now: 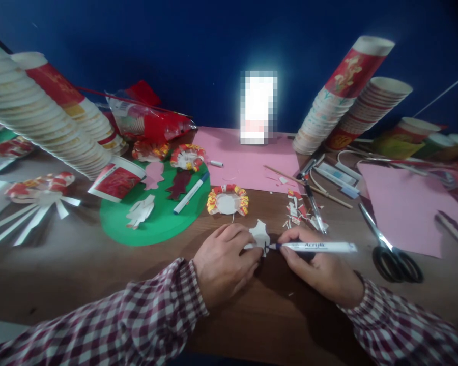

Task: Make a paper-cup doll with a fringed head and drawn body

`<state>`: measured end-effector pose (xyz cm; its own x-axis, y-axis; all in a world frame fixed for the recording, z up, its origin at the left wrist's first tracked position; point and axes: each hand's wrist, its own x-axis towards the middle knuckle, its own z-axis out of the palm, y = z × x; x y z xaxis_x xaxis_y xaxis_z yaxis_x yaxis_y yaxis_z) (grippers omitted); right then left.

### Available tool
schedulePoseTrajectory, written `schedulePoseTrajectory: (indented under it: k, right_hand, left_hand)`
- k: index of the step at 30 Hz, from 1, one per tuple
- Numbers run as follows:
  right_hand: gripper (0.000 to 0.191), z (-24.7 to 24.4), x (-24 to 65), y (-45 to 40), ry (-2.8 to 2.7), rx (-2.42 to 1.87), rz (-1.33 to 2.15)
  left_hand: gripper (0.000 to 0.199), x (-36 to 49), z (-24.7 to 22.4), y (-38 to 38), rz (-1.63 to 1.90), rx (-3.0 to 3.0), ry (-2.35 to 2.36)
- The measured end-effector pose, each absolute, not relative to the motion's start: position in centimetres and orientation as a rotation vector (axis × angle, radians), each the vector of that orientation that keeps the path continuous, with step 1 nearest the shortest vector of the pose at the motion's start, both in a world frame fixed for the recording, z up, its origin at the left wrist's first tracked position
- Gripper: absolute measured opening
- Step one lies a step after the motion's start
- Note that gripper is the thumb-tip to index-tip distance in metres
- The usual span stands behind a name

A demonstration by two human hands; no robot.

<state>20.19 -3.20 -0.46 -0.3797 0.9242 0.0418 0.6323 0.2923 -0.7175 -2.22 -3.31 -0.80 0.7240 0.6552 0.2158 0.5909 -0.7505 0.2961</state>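
A small white paper cutout lies on the brown table, with a short dark mark near its lower part. My left hand presses on its left side, fingers curled over the edge. From the right, my right hand grips a white acrylic marker between thumb and fingers, its dark tip at the cutout. Just behind the cutout sits a ring of red and yellow paper with a pale centre.
A green disc at left bears cutouts and a blue-capped marker. Tall paper-cup stacks stand left and right. Black-handled scissors, pink sheets and paper scraps lie at right. A glowing blurred screen is behind.
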Motion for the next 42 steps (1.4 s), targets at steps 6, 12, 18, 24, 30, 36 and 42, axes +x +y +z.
schedulePoseTrajectory:
  k: [6, 12, 18, 24, 30, 36, 42]
  right_hand:
    - [0.01, -0.13, 20.07, -3.29, -2.12, -1.392, 0.889]
    - [0.01, -0.1, 20.08, -3.36, -2.119, -1.385, 0.869]
    - [0.008, -0.17, 20.05, -3.23, -2.126, -1.373, 0.858]
    - [0.009, -0.18, 20.05, -3.24, -2.134, -1.375, 0.87]
    - [0.008, -0.1, 20.03, -3.29, -2.127, -1.342, 0.864]
    - [0.006, 0.11, 19.97, -3.25, -2.119, -1.34, 0.898]
    - [0.009, 0.13, 20.09, -3.14, -2.088, -1.366, 0.885]
  left_hand:
    - [0.022, -2.19, -0.76, -3.33, 0.462, 2.726, 0.996]
    - [0.022, -2.2, -0.68, -3.37, 0.46, 2.726, 1.006]
    - [0.021, -2.19, -0.66, -3.4, 0.467, 2.734, 1.006]
    - [0.022, -2.14, -0.87, -3.39, 0.467, 2.718, 1.015]
    - [0.022, -2.2, -0.89, -3.36, 0.449, 2.713, 1.01]
    - [0.023, -2.2, -0.84, -3.41, 0.459, 2.703, 1.01]
    - [0.021, -2.12, -1.11, -3.42, 0.476, 2.704, 1.013]
